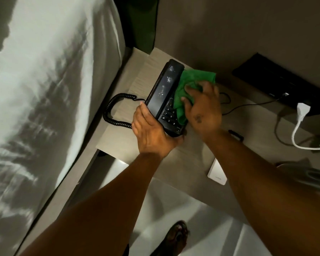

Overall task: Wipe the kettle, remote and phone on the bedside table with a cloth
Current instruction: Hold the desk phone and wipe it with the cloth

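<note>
A black desk phone (163, 95) with its handset in the cradle sits on the bedside table (122, 143). Its coiled black cord (112, 111) loops off to the left. My left hand (151, 132) grips the phone's near end from below. My right hand (201, 106) presses a green cloth (190, 80) onto the phone's right half, over the keypad. Part of the keypad shows between my hands. No kettle or remote is clearly in view.
A bed with white sheets (44, 89) fills the left. On the table lie a white flat device (217, 172), a small black object (236, 134), a white plug and cable (301, 115), and a black wall panel (277, 84) behind. My foot (175, 237) is on the floor.
</note>
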The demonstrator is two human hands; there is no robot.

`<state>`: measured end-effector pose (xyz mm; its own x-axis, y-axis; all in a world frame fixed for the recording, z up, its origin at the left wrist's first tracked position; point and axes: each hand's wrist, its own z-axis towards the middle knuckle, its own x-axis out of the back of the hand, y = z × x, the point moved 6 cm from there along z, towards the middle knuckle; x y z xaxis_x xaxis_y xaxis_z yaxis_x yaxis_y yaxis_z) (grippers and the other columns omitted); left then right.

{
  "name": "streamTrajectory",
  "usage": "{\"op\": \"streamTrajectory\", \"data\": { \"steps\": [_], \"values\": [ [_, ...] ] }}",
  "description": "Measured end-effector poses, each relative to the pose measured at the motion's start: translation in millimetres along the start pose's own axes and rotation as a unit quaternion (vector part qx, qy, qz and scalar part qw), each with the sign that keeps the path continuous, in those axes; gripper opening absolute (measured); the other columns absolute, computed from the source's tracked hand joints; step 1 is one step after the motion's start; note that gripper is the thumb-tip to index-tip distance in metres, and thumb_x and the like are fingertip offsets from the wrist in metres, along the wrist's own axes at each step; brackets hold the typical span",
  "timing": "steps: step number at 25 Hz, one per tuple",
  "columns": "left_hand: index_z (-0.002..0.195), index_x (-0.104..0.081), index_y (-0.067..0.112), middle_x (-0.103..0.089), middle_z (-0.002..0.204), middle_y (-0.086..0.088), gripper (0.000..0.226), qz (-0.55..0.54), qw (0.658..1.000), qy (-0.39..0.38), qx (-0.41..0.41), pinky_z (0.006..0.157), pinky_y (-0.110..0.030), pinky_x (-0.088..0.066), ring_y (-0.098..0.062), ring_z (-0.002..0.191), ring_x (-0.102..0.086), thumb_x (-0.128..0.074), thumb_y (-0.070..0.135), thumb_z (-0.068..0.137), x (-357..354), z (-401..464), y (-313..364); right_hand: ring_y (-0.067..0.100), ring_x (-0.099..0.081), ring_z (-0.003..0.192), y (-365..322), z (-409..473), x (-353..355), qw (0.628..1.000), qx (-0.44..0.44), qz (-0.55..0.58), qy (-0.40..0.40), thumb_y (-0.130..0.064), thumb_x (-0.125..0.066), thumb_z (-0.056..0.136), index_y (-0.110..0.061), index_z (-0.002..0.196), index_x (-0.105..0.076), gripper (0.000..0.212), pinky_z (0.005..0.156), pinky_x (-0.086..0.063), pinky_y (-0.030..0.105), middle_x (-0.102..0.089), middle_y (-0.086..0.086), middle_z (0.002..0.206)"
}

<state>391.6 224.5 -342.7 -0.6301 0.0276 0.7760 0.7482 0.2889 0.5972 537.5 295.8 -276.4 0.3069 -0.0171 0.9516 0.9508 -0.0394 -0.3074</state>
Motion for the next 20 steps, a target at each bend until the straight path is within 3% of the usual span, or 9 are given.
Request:
{"op": "streamTrajectory", "data": {
  "steps": [4,8,11,16,20],
  "values": [
    [0.151,-0.007,0.003,-0.026,0.153,-0.022,0.140,0.000,1.000,0.017,0.004,0.119,-0.055,-0.020,-0.038,0.143,-0.022,-0.070,0.074,0.048,-1,-1,-1,0.034,-0.042,0.118,-21,-35,-9,0.999,-0.036,0.011,0.005,-0.018,-0.057,0.091,-0.017,0.124,-0.057,0.033,0.084,-0.049,0.039,-0.049,0.013,0.128],
    [0.150,-0.009,0.002,-0.027,0.152,-0.022,0.143,0.009,1.000,0.014,0.015,0.118,-0.054,-0.021,-0.038,0.143,-0.023,-0.074,0.076,0.046,-2,0,-1,0.040,-0.050,0.111,-11,28,0,0.995,-0.096,0.035,0.011,-0.007,-0.056,0.089,-0.006,0.115,-0.060,0.027,0.090,-0.050,0.045,-0.050,0.022,0.124],
    [0.151,-0.010,0.001,-0.027,0.152,-0.022,0.144,0.016,1.000,0.012,0.013,0.118,-0.054,-0.022,-0.038,0.143,-0.024,-0.076,0.074,0.046,-2,0,-1,0.040,-0.054,0.109,-1,62,3,0.989,-0.147,0.022,0.010,-0.008,-0.056,0.088,-0.010,0.116,-0.062,0.029,0.091,-0.051,0.045,-0.051,0.021,0.125],
    [0.150,-0.012,-0.001,-0.029,0.152,-0.024,0.137,-0.009,1.000,0.018,0.004,0.118,-0.057,-0.022,-0.040,0.143,-0.025,-0.067,0.077,0.051,-2,0,-4,0.030,-0.051,0.108,-31,-26,-9,0.997,-0.058,0.030,-0.036,-0.010,-0.055,0.091,-0.015,0.124,-0.056,0.034,0.084,-0.054,0.040,-0.051,0.015,0.119],
    [0.149,-0.012,0.000,-0.030,0.150,-0.023,0.140,0.003,1.000,0.022,0.006,0.116,-0.056,-0.024,-0.039,0.142,-0.026,-0.077,0.069,0.046,-1,1,-4,0.034,-0.050,0.111,-17,22,-3,0.998,-0.055,0.000,0.002,-0.012,-0.056,0.090,-0.013,0.119,-0.061,0.029,0.089,-0.050,0.041,-0.053,0.017,0.120]
  ]
}}
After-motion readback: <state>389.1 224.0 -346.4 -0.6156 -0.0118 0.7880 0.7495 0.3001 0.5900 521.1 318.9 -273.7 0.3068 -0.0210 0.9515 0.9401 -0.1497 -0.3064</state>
